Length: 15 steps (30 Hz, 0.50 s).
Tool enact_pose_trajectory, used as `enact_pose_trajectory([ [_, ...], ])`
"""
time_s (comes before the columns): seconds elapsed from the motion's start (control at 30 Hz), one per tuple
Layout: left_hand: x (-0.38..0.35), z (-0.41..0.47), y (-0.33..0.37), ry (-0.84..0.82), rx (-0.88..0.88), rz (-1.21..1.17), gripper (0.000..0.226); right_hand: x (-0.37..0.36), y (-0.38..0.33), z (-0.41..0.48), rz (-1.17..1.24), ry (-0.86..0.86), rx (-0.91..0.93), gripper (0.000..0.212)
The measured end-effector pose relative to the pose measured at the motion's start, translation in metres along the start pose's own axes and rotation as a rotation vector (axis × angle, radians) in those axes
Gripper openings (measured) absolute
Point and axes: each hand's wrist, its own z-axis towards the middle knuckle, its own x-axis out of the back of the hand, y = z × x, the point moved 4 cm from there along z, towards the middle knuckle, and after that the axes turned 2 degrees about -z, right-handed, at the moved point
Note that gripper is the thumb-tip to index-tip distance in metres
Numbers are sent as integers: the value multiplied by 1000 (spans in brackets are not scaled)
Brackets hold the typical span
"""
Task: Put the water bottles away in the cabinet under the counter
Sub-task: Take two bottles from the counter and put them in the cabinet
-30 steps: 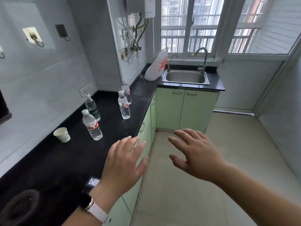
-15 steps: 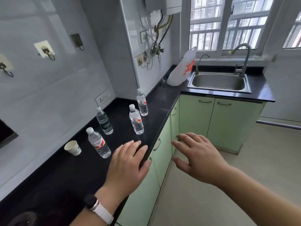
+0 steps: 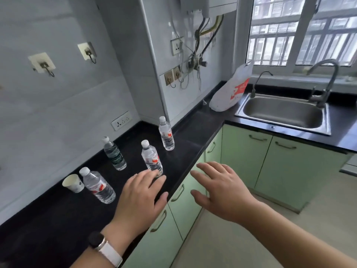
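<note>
Several clear water bottles stand on the black counter (image 3: pixel 58 219): a red-label one (image 3: pixel 97 185) nearest me, a green-label one (image 3: pixel 115 154) behind it, a red-label one (image 3: pixel 151 157) near the front edge, and one (image 3: pixel 166 134) farthest back. My left hand (image 3: pixel 140 198) hovers open over the counter edge, its fingertips just short of the front bottle. My right hand (image 3: pixel 220 188) is open with spread fingers in front of the pale green cabinet doors (image 3: pixel 185 209) under the counter. All the doors are closed.
A white paper cup (image 3: pixel 73 183) stands left of the nearest bottle. A white plastic bag (image 3: pixel 230 91) leans beside the steel sink (image 3: pixel 282 113) with its tap (image 3: pixel 326 80). Sockets and hooks line the wall. Beige floor (image 3: pixel 231 248) lies to the right.
The view has closed in on the counter and turned left. Both hands have moved forward, the left one from beside the counter edge to above it, close to the front bottle.
</note>
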Motion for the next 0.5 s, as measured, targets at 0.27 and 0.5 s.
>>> enact_pose_trajectory([
  [0.27,-41,67,-35,15,24,-23,45,-33,38,47,-15,-67,56,51],
  [0.5,-89,129,-70,62,62,-99,45,-59,79,118,-76,-108,46,51],
])
